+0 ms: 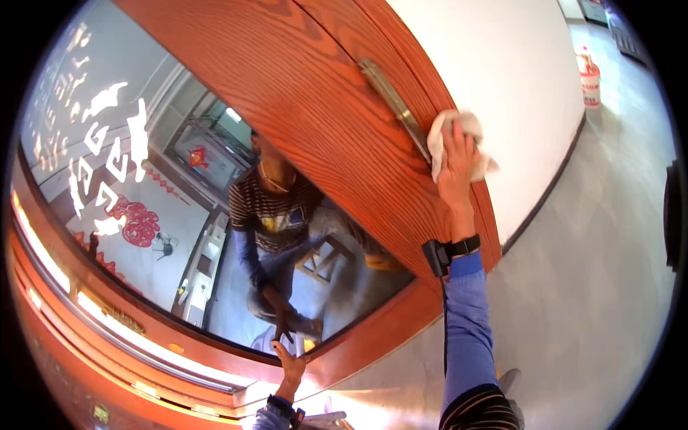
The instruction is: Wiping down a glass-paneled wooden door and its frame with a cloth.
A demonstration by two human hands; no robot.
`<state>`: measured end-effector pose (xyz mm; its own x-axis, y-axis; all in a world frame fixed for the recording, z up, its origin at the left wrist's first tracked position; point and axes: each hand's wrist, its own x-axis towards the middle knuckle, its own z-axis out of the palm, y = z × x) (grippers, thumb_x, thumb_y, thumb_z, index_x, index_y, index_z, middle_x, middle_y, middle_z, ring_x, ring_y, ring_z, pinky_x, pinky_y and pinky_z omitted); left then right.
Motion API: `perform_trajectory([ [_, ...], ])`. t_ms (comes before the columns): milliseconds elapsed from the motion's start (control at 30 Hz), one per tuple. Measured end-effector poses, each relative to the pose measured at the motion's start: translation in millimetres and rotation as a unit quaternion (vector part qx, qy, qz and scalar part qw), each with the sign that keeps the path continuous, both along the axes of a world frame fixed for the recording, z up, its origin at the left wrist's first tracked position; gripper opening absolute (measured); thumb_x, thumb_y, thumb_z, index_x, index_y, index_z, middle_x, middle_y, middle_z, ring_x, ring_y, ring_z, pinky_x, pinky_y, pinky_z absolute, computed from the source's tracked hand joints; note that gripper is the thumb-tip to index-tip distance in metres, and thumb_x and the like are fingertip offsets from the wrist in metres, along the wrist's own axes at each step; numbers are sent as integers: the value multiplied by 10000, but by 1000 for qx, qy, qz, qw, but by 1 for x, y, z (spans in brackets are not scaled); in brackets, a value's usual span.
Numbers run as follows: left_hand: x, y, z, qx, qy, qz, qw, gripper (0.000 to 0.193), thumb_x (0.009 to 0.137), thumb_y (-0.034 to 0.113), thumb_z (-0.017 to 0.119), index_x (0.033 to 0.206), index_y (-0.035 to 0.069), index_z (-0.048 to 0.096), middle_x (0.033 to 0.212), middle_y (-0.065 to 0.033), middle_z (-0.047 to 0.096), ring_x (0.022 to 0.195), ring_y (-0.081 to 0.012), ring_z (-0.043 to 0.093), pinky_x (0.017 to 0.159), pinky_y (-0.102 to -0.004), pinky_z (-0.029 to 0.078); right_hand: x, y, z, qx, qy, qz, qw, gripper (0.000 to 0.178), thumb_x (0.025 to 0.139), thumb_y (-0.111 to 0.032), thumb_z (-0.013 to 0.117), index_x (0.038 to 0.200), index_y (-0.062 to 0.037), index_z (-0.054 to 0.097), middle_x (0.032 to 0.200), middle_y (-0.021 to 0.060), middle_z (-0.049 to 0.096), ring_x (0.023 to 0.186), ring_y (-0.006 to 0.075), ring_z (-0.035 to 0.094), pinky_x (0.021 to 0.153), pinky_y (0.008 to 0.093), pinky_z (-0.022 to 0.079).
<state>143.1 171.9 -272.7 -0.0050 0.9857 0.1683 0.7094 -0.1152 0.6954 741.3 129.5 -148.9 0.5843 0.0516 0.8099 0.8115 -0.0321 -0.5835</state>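
My right hand (457,168) presses a white cloth (469,123) against the right edge of a reddish-brown wooden door frame (358,172), with the cloth bunched under its fingers. Just left of the cloth runs a long brass-coloured door handle (390,97). Lower down, my left hand (290,365) rests with spread fingers at the bottom edge of the dark glass pane (236,301), touching or nearly touching it. The pane mirrors a person in a striped top, a stool and a room behind.
A white wall (502,93) meets the frame on the right. Grey floor (566,265) stretches beyond it, with a red-and-white bottle (590,86) standing by the wall corner. A bright metal track (179,351) runs along the wooden frame at lower left.
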Motion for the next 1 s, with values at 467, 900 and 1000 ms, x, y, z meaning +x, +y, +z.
perform_trajectory([
  [467, -44, -43, -7, 37, -42, 27, 998, 803, 715, 20, 742, 1394, -29, 318, 1271, -181, 475, 996, -207, 583, 768, -297, 526, -63, 73, -195, 34, 224, -102, 969, 246, 919, -107, 380, 1116, 24, 448, 1175, 158, 478, 1051, 311, 440, 935, 371, 349],
  [900, -71, -148, -14, -136, -341, -88, 926, 412, 799, 117, 605, 1188, -18, 581, 1023, -68, 640, 909, -148, 580, 765, -285, 479, -225, 31, -188, -1, 501, 440, 746, 227, 873, -186, 537, 988, 7, 572, 932, 122, 619, 832, 253, 612, 725, 376, 517],
  [1000, -35, -157, 30, -104, -231, -109, 961, 311, 760, 50, 592, 1063, 9, 648, 849, -8, 630, 802, -116, 564, 698, -267, 472, -274, 23, -177, -135, 538, 561, 615, 321, 870, -242, 600, 1076, 5, 609, 1001, 102, 649, 885, 247, 649, 749, 358, 528],
])
